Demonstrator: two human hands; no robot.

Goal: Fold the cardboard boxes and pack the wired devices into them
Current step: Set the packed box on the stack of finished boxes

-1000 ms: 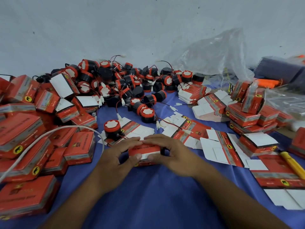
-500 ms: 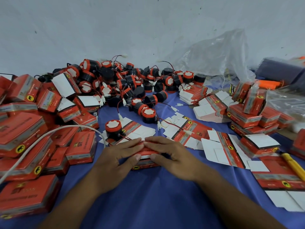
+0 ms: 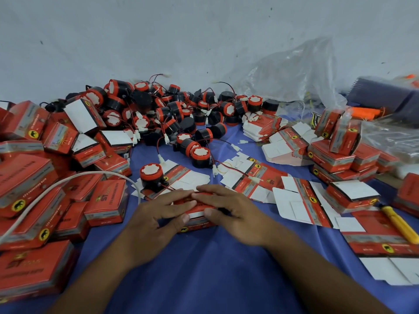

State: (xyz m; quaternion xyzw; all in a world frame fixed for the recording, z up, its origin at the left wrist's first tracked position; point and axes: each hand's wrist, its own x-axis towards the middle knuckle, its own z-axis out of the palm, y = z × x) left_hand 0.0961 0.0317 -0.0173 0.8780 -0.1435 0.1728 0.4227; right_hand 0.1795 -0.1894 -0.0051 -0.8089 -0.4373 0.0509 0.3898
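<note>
A small red cardboard box [image 3: 195, 220] lies on the blue cloth at the centre. My left hand [image 3: 156, 214] and my right hand [image 3: 235, 211] both hold it, fingers laid over its top and thumbs pressed against its white front flap. Whatever is inside it is hidden. One wired device [image 3: 151, 175], black with a red and white cap, stands just behind my left hand on flat box blanks [image 3: 301, 200]. A big heap of the same devices [image 3: 172, 109] with red and black wires lies along the wall.
Folded red boxes [image 3: 106, 200] are piled at the left, with a white cable [image 3: 68, 180] arching over them. More boxes [image 3: 328, 155] are stacked at the right, beside a clear plastic bag [image 3: 294, 75]. A yellow tool [image 3: 399, 225] lies at the right edge. Blue cloth [image 3: 215, 268] covers the surface.
Both hands have flattened over the box top and pressed it down; the box sits lower and more covered than a second ago.
</note>
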